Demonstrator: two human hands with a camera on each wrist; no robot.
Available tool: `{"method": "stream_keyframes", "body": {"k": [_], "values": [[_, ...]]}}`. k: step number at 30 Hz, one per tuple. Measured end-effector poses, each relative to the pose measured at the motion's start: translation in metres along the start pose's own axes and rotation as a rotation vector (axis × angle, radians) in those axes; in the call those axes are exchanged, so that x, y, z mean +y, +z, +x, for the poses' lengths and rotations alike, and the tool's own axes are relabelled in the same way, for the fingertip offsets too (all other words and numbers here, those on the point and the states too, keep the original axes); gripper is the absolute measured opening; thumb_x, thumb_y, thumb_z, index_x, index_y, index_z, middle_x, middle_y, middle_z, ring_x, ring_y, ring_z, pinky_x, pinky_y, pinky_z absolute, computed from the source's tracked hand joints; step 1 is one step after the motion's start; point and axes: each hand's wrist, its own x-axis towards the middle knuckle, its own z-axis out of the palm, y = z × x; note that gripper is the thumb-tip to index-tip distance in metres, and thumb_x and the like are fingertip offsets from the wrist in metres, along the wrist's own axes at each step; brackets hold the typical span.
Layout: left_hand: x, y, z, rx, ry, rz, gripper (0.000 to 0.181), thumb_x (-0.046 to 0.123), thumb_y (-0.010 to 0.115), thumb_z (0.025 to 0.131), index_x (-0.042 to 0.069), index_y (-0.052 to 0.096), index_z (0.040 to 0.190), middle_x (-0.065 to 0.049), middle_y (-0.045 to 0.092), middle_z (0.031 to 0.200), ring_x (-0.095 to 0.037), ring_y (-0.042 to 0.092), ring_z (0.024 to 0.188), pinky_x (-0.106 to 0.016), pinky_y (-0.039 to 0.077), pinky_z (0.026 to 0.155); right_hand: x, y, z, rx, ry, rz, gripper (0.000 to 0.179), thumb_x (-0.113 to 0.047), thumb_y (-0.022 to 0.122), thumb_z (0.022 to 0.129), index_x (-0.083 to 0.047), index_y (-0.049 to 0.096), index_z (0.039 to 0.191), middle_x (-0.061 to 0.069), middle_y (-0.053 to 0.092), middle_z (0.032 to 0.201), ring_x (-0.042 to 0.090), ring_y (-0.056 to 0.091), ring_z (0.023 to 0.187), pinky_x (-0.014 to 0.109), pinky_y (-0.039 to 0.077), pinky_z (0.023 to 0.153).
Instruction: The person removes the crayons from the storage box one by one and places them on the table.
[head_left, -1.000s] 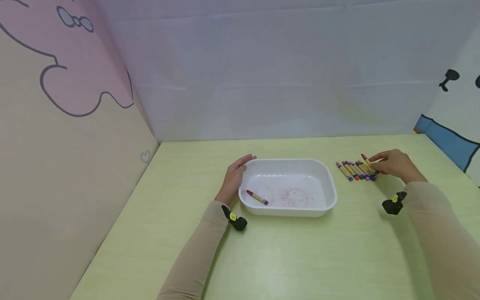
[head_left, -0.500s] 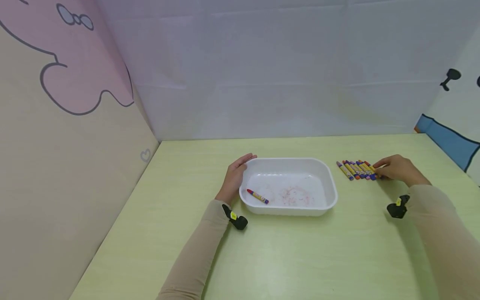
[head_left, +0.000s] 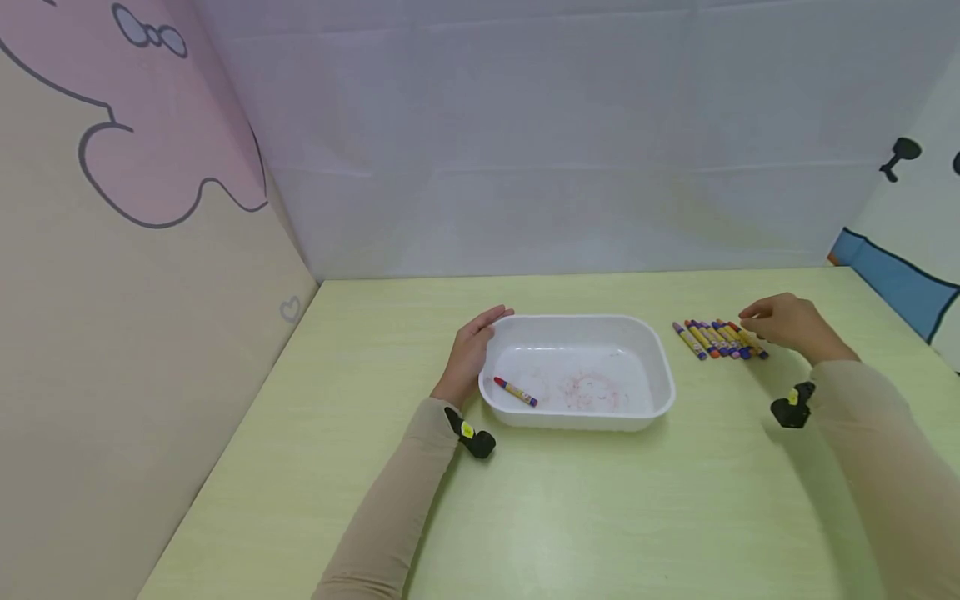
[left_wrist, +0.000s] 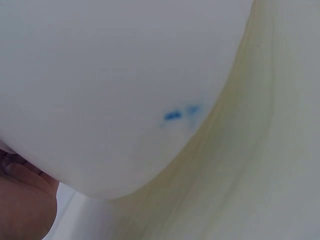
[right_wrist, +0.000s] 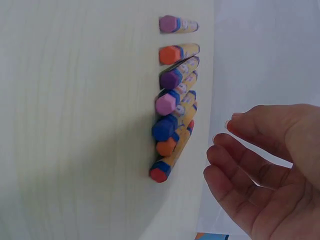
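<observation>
My left hand (head_left: 465, 354) rests against the left side of a white tray (head_left: 577, 423), its fingers extended along the outside near the far corner. In the left wrist view, part of that hand (left_wrist: 27, 200) shows beside the tray's wall (left_wrist: 110, 90). A red-tipped crayon (head_left: 515, 392) lies inside the tray. My right hand (head_left: 791, 321) hovers just above a row of crayons, nearest the red crayon (right_wrist: 160, 172) at its right end. Nothing sits between the fingers, which are parted and slightly bent in the right wrist view. Lilac (right_wrist: 171, 23), orange, purple, pink and blue crayons make up the row.
The pale green table (head_left: 562, 517) runs back to a white cloth wall (head_left: 525, 167). A beige and pink wall (head_left: 187, 292) borders its left edge. Reddish crayon marks stain the tray's floor. Black cameras (head_left: 792, 406) are strapped to both wrists.
My right hand lowered the red crayon onto the right end of the row, let it go and lifted slightly away. The left hand and tray stayed in place.
</observation>
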Motion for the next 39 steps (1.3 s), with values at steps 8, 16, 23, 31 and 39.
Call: {"method": "stream_keyframes", "body": {"k": [8, 16, 23, 31, 39], "values": [[-0.017, -0.004, 0.013, 0.023, 0.022, -0.010, 0.041, 0.009, 0.035, 0.102, 0.009, 0.048, 0.140, -0.005, 0.054, 0.142, -0.020, 0.047, 0.133, -0.035, 0.039, 0.112, -0.039, -0.008, 0.004, 0.003, -0.081, 0.037, 0.046, -0.026, 0.048, 0.098, 0.011, 0.053, 0.126, 0.034, 0.060, 0.114, 0.043, 0.062, 0.095, 0.048, 0.053, 0.074], [-0.017, -0.002, 0.012, 0.042, 0.026, 0.009, 0.041, 0.010, 0.036, 0.101, 0.009, 0.050, 0.139, -0.003, 0.056, 0.139, -0.019, 0.050, 0.131, -0.034, 0.040, 0.110, -0.087, -0.005, 0.008, -0.006, -0.166, 0.102, 0.041, -0.027, 0.052, 0.097, 0.004, 0.059, 0.123, 0.027, 0.065, 0.110, 0.038, 0.065, 0.095, 0.037, 0.056, 0.067], [-0.017, -0.003, 0.011, 0.044, 0.021, 0.011, 0.041, 0.010, 0.036, 0.101, 0.008, 0.048, 0.141, -0.003, 0.056, 0.140, -0.020, 0.049, 0.132, -0.035, 0.040, 0.110, -0.128, 0.005, 0.011, -0.054, -0.259, 0.151, 0.036, -0.023, 0.057, 0.095, 0.003, 0.062, 0.120, 0.022, 0.068, 0.107, 0.034, 0.067, 0.094, 0.041, 0.057, 0.076], [-0.019, -0.003, 0.012, 0.047, 0.013, 0.015, 0.041, 0.011, 0.036, 0.102, 0.010, 0.049, 0.140, -0.002, 0.056, 0.139, -0.019, 0.050, 0.131, -0.035, 0.041, 0.110, -0.170, 0.018, 0.016, -0.201, -0.353, 0.131, 0.030, -0.018, 0.061, 0.093, 0.002, 0.065, 0.115, 0.019, 0.069, 0.106, 0.028, 0.066, 0.090, 0.043, 0.057, 0.083], [-0.013, -0.003, 0.008, 0.042, -0.007, 0.038, 0.041, 0.012, 0.035, 0.103, 0.014, 0.048, 0.141, -0.002, 0.053, 0.142, -0.020, 0.047, 0.134, -0.036, 0.038, 0.112, -0.197, 0.039, 0.026, -0.311, -0.421, 0.108, 0.027, -0.015, 0.063, 0.091, 0.000, 0.066, 0.113, 0.015, 0.070, 0.097, 0.028, 0.065, 0.086, 0.040, 0.056, 0.081]]}}
